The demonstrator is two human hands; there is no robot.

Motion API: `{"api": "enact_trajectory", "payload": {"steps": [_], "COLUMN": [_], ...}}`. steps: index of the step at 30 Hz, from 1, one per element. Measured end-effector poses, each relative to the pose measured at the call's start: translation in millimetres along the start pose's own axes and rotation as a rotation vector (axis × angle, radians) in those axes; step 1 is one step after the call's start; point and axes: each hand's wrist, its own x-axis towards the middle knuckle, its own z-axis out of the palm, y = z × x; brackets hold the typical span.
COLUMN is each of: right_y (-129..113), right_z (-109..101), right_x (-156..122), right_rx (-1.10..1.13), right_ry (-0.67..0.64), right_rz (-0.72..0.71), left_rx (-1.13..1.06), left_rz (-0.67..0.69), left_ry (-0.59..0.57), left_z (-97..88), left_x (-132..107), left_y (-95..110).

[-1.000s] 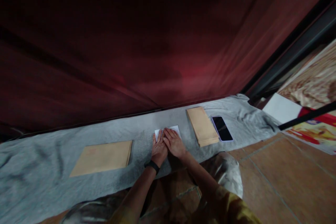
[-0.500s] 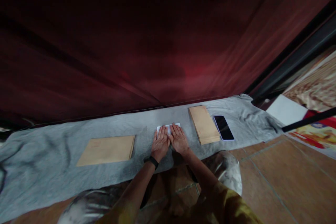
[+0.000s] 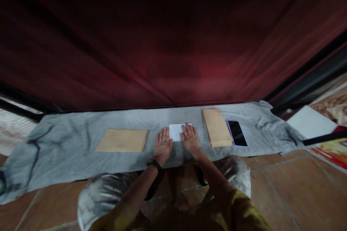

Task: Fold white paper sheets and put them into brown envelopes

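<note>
A small white sheet of paper (image 3: 175, 132) lies flat on the grey cloth (image 3: 89, 122) in front of me. My right hand (image 3: 190, 138) rests palm down over the right end of the paper, its fingers stretched out. Just off the paper's left edge, my left hand (image 3: 163, 144) lies flat on the cloth with straight fingers and a dark band (image 3: 154, 164) on its wrist. Neither hand grips anything. What the paper bears under the right hand is hidden.
Brown envelopes (image 3: 122, 140) are piled to the left. Another stack of brown envelopes (image 3: 217, 128) sits to the right, with a phone (image 3: 237, 133) beside it. A dark red curtain-like sheet (image 3: 173, 61) rises behind the cloth. Tiled floor (image 3: 282, 180) shows at the near right.
My hands have moved apart, and more of the white paper shows between them. The left hand has slid off it to the left. The camera view has shifted slightly.
</note>
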Motion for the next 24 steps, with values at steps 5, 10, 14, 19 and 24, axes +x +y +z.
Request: {"api": "enact_trajectory", "payload": {"steps": [5,10,14,19,24], "right_y": [-0.8,-3.8,-17.0,-27.1,-8.2], "right_z": [-6.7,-12.8,-12.5,-10.4,-14.7], "right_x": [0.4,1.5,1.7,-5.6,-16.7], "right_rx": [-0.027,-0.025,0.032,0.119,0.062], "right_ry": [-0.053,-0.088,-0.131,-0.191,-0.154], "right_rz": [-0.002,0.017,-0.044,-0.221,-0.193], "left_rx": [-0.069,-0.084,-0.061,-0.027,-0.026], "left_rz": [0.266,0.284,0.279,0.327,0.296], "left_ry": [-0.097,-0.145,-0.165,-0.180,-0.197], "left_z": [-4.4,-2.6,-2.2,-3.9,-7.0], "left_x": [-17.2,-24.3,-22.7,-22.4,-22.2], "left_y": [20.2,24.2,26.2,31.8,33.3]}}
